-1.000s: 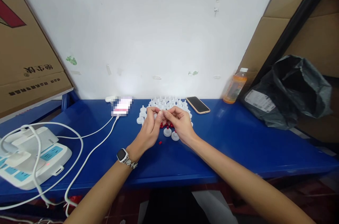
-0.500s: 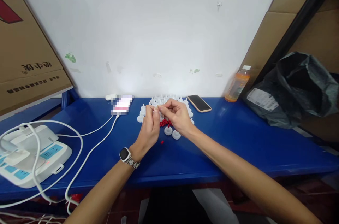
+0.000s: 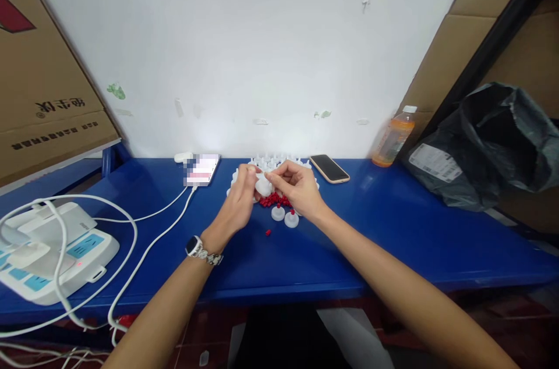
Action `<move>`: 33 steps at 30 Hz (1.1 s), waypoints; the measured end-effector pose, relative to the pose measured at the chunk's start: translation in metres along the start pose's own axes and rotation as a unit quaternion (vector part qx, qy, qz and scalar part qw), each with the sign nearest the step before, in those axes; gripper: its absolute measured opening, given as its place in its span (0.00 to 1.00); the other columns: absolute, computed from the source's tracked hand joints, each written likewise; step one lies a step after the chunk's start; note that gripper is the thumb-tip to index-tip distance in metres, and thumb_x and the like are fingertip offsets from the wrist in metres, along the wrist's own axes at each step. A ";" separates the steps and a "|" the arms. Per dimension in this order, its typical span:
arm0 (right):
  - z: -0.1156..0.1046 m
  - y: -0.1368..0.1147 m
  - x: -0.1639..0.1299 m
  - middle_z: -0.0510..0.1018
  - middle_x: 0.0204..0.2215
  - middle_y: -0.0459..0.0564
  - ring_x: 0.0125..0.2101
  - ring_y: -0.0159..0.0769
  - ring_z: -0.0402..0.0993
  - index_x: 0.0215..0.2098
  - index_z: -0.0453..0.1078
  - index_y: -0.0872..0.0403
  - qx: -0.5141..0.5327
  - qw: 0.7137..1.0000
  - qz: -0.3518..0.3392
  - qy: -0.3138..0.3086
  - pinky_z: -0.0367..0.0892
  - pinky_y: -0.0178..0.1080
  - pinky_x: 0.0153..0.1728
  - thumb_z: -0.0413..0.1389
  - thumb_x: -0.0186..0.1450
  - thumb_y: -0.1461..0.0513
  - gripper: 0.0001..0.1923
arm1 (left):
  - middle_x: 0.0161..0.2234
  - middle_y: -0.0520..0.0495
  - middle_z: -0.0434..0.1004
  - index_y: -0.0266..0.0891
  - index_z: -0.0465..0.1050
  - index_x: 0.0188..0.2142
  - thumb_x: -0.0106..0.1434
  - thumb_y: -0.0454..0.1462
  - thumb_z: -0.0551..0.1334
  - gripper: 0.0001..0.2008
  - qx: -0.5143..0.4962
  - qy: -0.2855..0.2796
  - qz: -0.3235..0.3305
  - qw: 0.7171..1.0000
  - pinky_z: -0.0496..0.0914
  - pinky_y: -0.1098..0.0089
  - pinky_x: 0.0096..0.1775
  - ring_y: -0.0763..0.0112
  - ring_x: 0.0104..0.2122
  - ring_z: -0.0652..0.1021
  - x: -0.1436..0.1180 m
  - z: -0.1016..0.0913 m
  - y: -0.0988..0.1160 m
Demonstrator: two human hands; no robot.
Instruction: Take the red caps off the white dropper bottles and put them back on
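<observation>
Two hands (image 3: pixel 239 199) (image 3: pixel 302 190), grip pinched, white cap (image 3: pixel 263 185) between

Both bare forearms, left (image 3: pixel 161 305) and right (image 3: pixel 388 276), slant forward and inward. The left hand (image 3: pixel 238 200) turns inward, thumb uppermost; the right hand (image 3: pixel 301 190) curls, thumb and forefinger pinched, fingertips near the left hand's.
</observation>
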State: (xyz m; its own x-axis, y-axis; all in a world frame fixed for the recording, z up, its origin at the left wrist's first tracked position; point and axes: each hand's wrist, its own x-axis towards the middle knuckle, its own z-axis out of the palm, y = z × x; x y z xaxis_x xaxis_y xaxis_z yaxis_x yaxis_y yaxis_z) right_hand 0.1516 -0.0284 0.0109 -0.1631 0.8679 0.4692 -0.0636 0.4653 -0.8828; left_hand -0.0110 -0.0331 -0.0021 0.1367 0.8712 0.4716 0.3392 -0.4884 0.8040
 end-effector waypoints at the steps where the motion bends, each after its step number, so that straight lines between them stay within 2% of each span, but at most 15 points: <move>1: -0.003 0.001 -0.001 0.74 0.22 0.44 0.22 0.29 0.66 0.28 0.69 0.54 -0.035 0.999 -0.007 -0.012 0.61 0.34 0.24 0.63 0.60 0.49 0.17 | 0.25 0.52 0.67 0.42 0.65 0.45 0.74 0.53 0.38 0.24 0.019 0.003 0.006 1.000 0.64 0.67 0.32 0.69 0.25 0.69 0.002 -0.008 -0.001; 3: -0.008 0.004 -0.004 0.76 0.22 0.45 0.22 0.30 0.67 0.29 0.72 0.54 -0.111 0.992 -0.011 -0.065 0.61 0.35 0.25 0.61 0.62 0.52 0.14 | 0.27 0.51 0.69 0.41 0.67 0.41 0.73 0.52 0.43 0.22 0.083 0.013 0.011 0.996 0.64 0.68 0.33 0.70 0.28 0.70 0.003 -0.026 -0.004; 5: -0.009 0.008 -0.007 0.76 0.22 0.45 0.22 0.30 0.66 0.30 0.74 0.54 -0.183 0.973 -0.019 -0.137 0.61 0.35 0.27 0.59 0.64 0.55 0.11 | 0.26 0.52 0.69 0.40 0.69 0.36 0.69 0.52 0.53 0.18 0.141 -0.022 0.006 0.990 0.63 0.69 0.31 0.70 0.27 0.69 0.003 -0.042 -0.009; 7: -0.007 0.011 -0.009 0.76 0.22 0.44 0.24 0.31 0.68 0.31 0.75 0.53 -0.254 0.948 -0.049 -0.187 0.62 0.38 0.33 0.58 0.65 0.58 0.08 | 0.27 0.51 0.71 0.40 0.72 0.35 0.64 0.52 0.60 0.17 0.180 -0.065 -0.005 0.981 0.63 0.69 0.31 0.70 0.27 0.69 0.000 -0.053 -0.015; 10: -0.002 0.011 -0.011 0.77 0.24 0.45 0.32 0.35 0.71 0.33 0.75 0.52 -0.359 0.903 -0.096 -0.218 0.58 0.43 0.44 0.58 0.66 0.62 0.05 | 0.30 0.49 0.75 0.40 0.76 0.36 0.58 0.52 0.66 0.18 0.202 -0.119 -0.030 0.972 0.65 0.68 0.31 0.68 0.28 0.72 -0.005 -0.061 -0.023; 12: -0.001 0.006 -0.012 0.76 0.26 0.45 0.35 0.36 0.70 0.39 0.75 0.52 -0.400 0.883 -0.102 -0.221 0.55 0.44 0.46 0.58 0.66 0.62 0.05 | 0.31 0.48 0.77 0.41 0.78 0.36 0.58 0.51 0.67 0.17 0.193 -0.149 -0.044 0.969 0.66 0.68 0.33 0.67 0.30 0.73 -0.007 -0.063 -0.027; 15: -0.004 -0.006 -0.019 0.76 0.31 0.47 0.38 0.38 0.68 0.44 0.75 0.51 -0.426 0.872 -0.118 -0.211 0.54 0.44 0.44 0.58 0.66 0.61 0.08 | 0.32 0.48 0.77 0.41 0.80 0.34 0.59 0.49 0.66 0.14 0.172 -0.176 -0.044 0.968 0.67 0.68 0.34 0.68 0.30 0.74 -0.007 -0.063 -0.030; 20: -0.014 -0.016 -0.036 0.73 0.37 0.51 0.43 0.42 0.64 0.38 0.77 0.49 -0.459 0.835 -0.155 -0.261 0.53 0.46 0.45 0.62 0.64 0.55 0.08 | 0.36 0.46 0.77 0.42 0.81 0.36 0.62 0.49 0.64 0.14 0.165 -0.156 -0.007 0.974 0.68 0.67 0.36 0.67 0.33 0.74 -0.006 -0.061 -0.029; 24: -0.014 -0.010 -0.039 0.73 0.39 0.51 0.45 0.43 0.64 0.36 0.78 0.49 -0.486 0.807 -0.167 -0.291 0.53 0.47 0.44 0.59 0.67 0.56 0.07 | 0.42 0.44 0.76 0.42 0.78 0.37 0.65 0.47 0.61 0.12 0.161 -0.142 0.043 0.976 0.69 0.65 0.39 0.64 0.40 0.75 -0.005 -0.055 -0.025; 26: -0.013 -0.009 -0.038 0.74 0.40 0.52 0.45 0.42 0.64 0.36 0.77 0.50 -0.481 0.813 -0.167 -0.284 0.54 0.47 0.45 0.58 0.68 0.57 0.07 | 0.45 0.44 0.77 0.42 0.76 0.38 0.67 0.46 0.60 0.11 0.143 -0.133 0.061 0.979 0.69 0.64 0.42 0.61 0.45 0.75 -0.005 -0.050 -0.022; 27: -0.014 -0.009 -0.036 0.75 0.40 0.52 0.46 0.42 0.65 0.36 0.77 0.50 -0.467 0.825 -0.165 -0.270 0.55 0.47 0.46 0.58 0.68 0.57 0.07 | 0.47 0.43 0.77 0.42 0.75 0.38 0.67 0.46 0.59 0.11 0.131 -0.126 0.064 0.981 0.69 0.63 0.43 0.61 0.47 0.75 -0.006 -0.048 -0.020; 30: -0.017 -0.009 -0.031 0.78 0.39 0.51 0.44 0.41 0.69 0.37 0.75 0.51 -0.363 0.902 -0.141 -0.185 0.60 0.46 0.47 0.58 0.68 0.59 0.05 | 0.51 0.43 0.76 0.42 0.72 0.41 0.69 0.46 0.57 0.12 0.085 -0.117 0.043 0.989 0.70 0.63 0.44 0.61 0.47 0.77 -0.006 -0.038 -0.012; 32: -0.020 -0.007 -0.026 0.79 0.35 0.49 0.37 0.38 0.72 0.37 0.74 0.51 -0.260 0.955 -0.090 -0.107 0.64 0.42 0.40 0.57 0.68 0.57 0.07 | 0.49 0.44 0.77 0.42 0.70 0.45 0.70 0.47 0.55 0.13 0.056 -0.120 0.027 0.991 0.70 0.66 0.41 0.63 0.43 0.78 -0.005 -0.030 -0.006; 33: -0.021 -0.005 -0.024 0.79 0.32 0.48 0.33 0.36 0.73 0.37 0.73 0.52 -0.209 0.973 -0.063 -0.072 0.65 0.40 0.36 0.57 0.68 0.56 0.08 | 0.46 0.45 0.78 0.42 0.70 0.45 0.71 0.47 0.54 0.13 0.049 -0.120 0.026 0.991 0.70 0.67 0.39 0.64 0.42 0.78 -0.005 -0.025 -0.004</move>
State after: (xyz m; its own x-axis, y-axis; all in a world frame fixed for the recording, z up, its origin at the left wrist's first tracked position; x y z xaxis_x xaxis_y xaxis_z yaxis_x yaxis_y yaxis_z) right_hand 0.1762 -0.0477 0.0041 -0.3173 0.7799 0.5395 0.3097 0.6230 -0.7183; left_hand -0.0359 -0.0370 0.0013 0.3694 0.8379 0.4017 0.4125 -0.5353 0.7371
